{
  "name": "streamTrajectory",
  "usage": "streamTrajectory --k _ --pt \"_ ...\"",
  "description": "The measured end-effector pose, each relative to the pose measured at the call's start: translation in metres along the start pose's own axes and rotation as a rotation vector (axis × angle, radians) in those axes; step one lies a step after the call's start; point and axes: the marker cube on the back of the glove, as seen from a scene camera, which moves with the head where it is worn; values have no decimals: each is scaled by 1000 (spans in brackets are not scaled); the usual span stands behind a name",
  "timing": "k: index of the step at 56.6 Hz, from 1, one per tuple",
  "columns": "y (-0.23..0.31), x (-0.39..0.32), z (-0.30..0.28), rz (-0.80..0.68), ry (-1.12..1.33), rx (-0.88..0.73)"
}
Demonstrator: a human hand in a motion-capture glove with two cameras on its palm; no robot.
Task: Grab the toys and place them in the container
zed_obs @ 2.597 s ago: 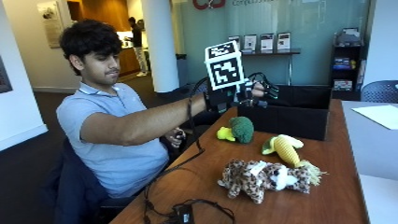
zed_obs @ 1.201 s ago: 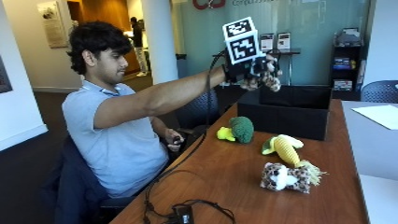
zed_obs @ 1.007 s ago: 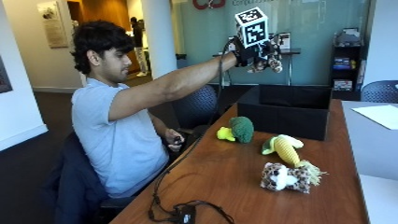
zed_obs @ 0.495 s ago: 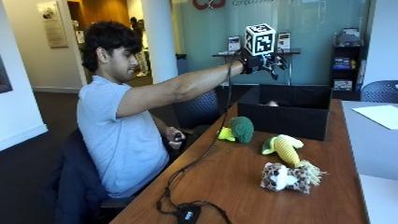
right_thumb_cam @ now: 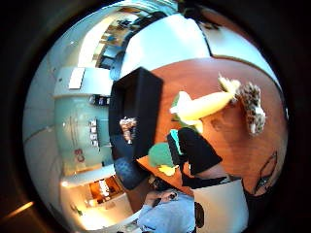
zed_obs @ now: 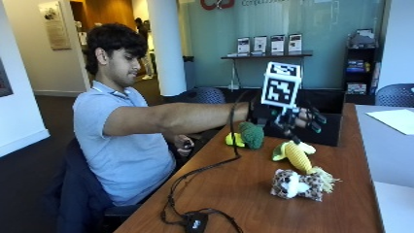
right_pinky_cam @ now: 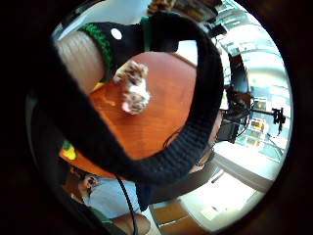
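My gloved right hand (zed_obs: 296,119) hovers with spread fingers and holds nothing, just in front of the black container (zed_obs: 331,136) and above the corn toy (zed_obs: 295,153). A green broccoli toy (zed_obs: 250,135) sits to the left of the corn. A spotted plush (zed_obs: 299,185) lies nearer the table's front. The thumb side palm view shows a small spotted toy (right_thumb_cam: 128,128) lying inside the container (right_thumb_cam: 141,94), with the corn toy (right_thumb_cam: 201,106), the spotted plush (right_thumb_cam: 252,110) and the broccoli toy (right_thumb_cam: 159,155) on the wood beside it.
A black cable runs from the hand along the wooden table (zed_obs: 246,199) to a small black device (zed_obs: 194,222) near its front edge. A grey table with a white sheet (zed_obs: 396,119) adjoins on the right. The person's bare hand stays low by the table's left edge.
The hand carried a spotted toy up over the container, then came down in front of it with nothing in it. That toy now lies inside the container.
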Motion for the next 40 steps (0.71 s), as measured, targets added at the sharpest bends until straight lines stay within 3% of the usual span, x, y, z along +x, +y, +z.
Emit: streamTrajectory --k 13,20,29,40 --pt "-24 55 86 75 -47 -202" --pt "-33 67 123 69 10 -204" --pt "-38 67 125 44 -41 -24" --pt "-28 60 66 66 -95 157"
